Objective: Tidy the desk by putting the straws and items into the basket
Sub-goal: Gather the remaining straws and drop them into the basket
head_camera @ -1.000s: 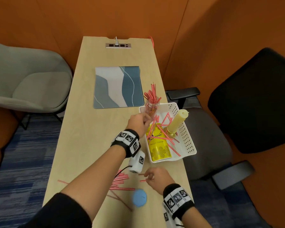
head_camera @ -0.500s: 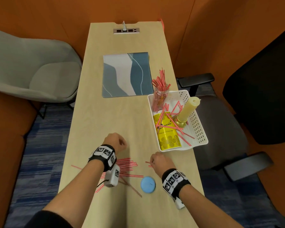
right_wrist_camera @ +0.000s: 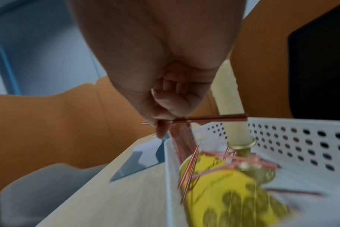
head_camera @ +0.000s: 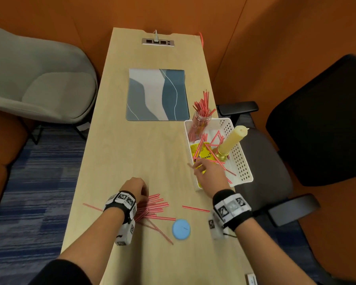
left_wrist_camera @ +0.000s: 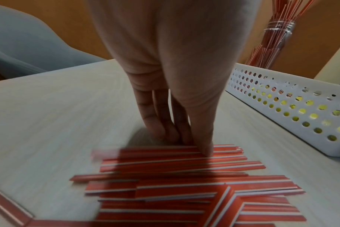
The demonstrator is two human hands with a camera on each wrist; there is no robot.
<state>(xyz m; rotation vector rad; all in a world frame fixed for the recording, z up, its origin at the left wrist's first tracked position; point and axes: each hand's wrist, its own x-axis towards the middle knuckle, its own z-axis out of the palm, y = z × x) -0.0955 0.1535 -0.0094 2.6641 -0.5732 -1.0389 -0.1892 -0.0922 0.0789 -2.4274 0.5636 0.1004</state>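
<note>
A pile of red straws (head_camera: 154,206) lies on the near part of the wooden desk (head_camera: 132,151). My left hand (head_camera: 137,188) stands over the pile's far edge. In the left wrist view its straight fingers (left_wrist_camera: 165,129) touch the desk and the thumb presses on the straws (left_wrist_camera: 175,173). My right hand (head_camera: 206,171) pinches a red straw (right_wrist_camera: 210,119) above the near left corner of the white perforated basket (head_camera: 242,161). The basket holds a jar of straws (head_camera: 200,118), a candle (head_camera: 233,138), a yellow packet (head_camera: 197,153) and loose straws. A blue disc (head_camera: 180,229) and a single straw (head_camera: 195,208) lie close by.
A blue-grey mat (head_camera: 157,94) lies mid-desk and a socket strip (head_camera: 158,41) sits at the far end. A grey armchair (head_camera: 39,83) stands to the left and a black office chair (head_camera: 317,120) to the right, close to the basket.
My left hand came back from the jar in the basket to the straw pile. My right hand rose from the desk near the blue disc to the basket with a straw.
</note>
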